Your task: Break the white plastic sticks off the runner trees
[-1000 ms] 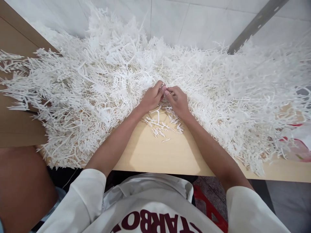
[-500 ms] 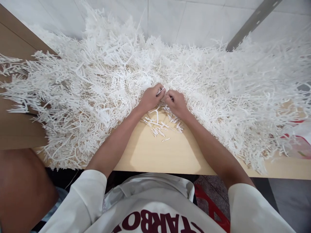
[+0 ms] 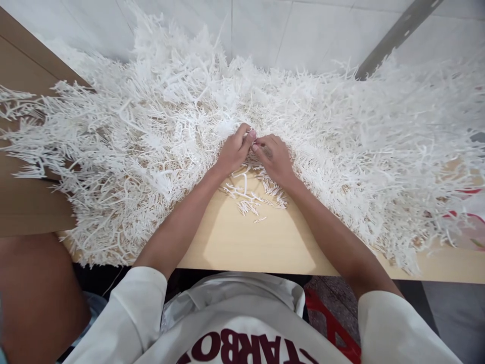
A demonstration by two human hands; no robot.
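Observation:
A broad heap of white branching plastic sprigs spreads over the pale wooden table. At the heap's near edge, my left hand pinches something small and white, mostly hidden by the fingers. My right hand meets it fingertip to fingertip, its thumb and forefinger closed on something I cannot make out. Just below both hands, a loose branched white piece and several short cut-off bits lie on bare wood.
Brown cardboard stands at the left, beside another person's bare limb. A grey metal post rises behind the heap. A red-edged clear plastic bag lies at the right; a red stool is below the table.
Both hands have shifted slightly and their fingertips have come together. The left thumb and fingers have moved upward, and the right fingers are now straighter. The loose bits stay in place.

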